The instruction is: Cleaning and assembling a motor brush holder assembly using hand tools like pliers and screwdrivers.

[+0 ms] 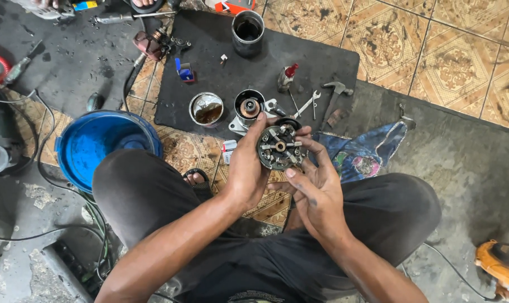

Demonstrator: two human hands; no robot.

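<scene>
Brush holder assembly: round, dark metal disc (280, 147) with radial brush fittings and a central brass-coloured bush; held face-up above the person's knees, just in front of the black mat.
Left hand: the left hand (248, 168) is closed around the disc's left rim, thumb lying along the upper edge, fingers wrapped beneath; firm grip on the disc.
Right hand: the right hand (316, 188) supports the disc from the right and below; fingers partly curled, thumb tip touching the lower right rim, fingertips showing at the upper right edge.
Black mat: dark rectangular mat (322, 62) on the patterned tile floor, directly beyond the disc.
Motor housing: cylindrical metal housing (249, 108) with a copper-coloured core visible inside, upright on the mat's near edge, just beyond the disc.
Small tin: open round tin (206, 109) holding brown liquid, on the mat, left of the housing.
Dark cylinder: tall open can (248, 31) at the far edge of the mat.
Spanner: open-ended spanner (306, 105) on the mat, right of the housing.
Hammer: claw hammer (334, 95) at the mat's right edge, beside the spanner.
Cloth: blue patterned cloth (367, 154) on the floor, right of the disc, off the mat.
Bucket: blue bucket (100, 143) left of the mat, against the person's left knee.
</scene>
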